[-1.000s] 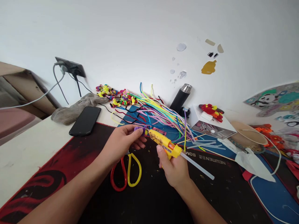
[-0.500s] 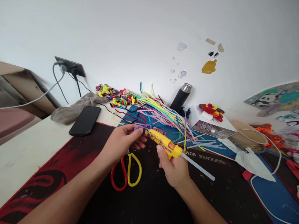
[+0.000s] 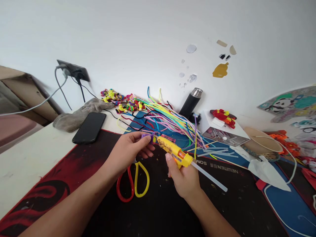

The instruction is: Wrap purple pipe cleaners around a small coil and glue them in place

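My right hand [image 3: 184,177] is wrapped round a yellow hot glue gun [image 3: 172,149], its nozzle pointing left. A long whitish glue stick [image 3: 209,176] juts out of the gun's back end. Between thumb and fingers, my left hand [image 3: 132,146] pinches a small purple and yellow pipe-cleaner piece [image 3: 153,139]. The nozzle tip is right at this piece; whether they touch I cannot tell. Below my left hand lie scissors with one red and one yellow handle [image 3: 142,184], their blades mostly hidden.
Behind my hands is a heap of coloured pipe cleaners [image 3: 170,117], with small pipe-cleaner figures [image 3: 130,103] to its left. A black phone [image 3: 90,128] lies at left. A black thermos [image 3: 191,103] and a white box [image 3: 225,131] stand at the back. Loose glue sticks [image 3: 217,150] lie at right.
Almost nothing differs. Both hands hold the glue gun and the purple and yellow piece in the same place; the view has shifted very slightly.
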Tool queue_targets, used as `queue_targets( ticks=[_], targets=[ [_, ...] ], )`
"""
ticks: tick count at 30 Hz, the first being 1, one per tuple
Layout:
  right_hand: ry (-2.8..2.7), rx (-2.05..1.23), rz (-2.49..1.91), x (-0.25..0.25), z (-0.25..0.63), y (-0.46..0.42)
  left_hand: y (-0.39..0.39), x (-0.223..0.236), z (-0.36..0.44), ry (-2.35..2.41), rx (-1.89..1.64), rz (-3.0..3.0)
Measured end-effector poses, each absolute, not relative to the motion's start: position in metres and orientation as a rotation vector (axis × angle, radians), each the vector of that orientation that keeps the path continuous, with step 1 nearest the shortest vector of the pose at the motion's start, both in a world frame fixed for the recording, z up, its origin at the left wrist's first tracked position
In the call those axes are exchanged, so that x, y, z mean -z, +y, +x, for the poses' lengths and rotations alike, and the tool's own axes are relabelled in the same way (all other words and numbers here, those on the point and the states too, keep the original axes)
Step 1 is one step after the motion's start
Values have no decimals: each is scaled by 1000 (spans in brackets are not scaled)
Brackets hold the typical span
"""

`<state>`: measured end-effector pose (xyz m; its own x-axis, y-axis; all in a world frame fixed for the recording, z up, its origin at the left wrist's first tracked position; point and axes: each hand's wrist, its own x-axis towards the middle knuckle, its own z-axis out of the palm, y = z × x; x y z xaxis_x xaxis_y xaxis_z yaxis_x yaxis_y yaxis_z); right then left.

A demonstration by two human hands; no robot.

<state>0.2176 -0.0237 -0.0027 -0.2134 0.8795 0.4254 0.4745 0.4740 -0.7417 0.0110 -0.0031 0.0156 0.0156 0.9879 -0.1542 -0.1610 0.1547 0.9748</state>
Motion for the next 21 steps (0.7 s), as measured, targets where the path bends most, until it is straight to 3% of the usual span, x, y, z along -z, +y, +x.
queue_targets(
  ticks=[21],
  targets=[
    [-1813,-601,-1128,8,218,-22,-4,-16,11,1161,-1135,994]
  ],
)
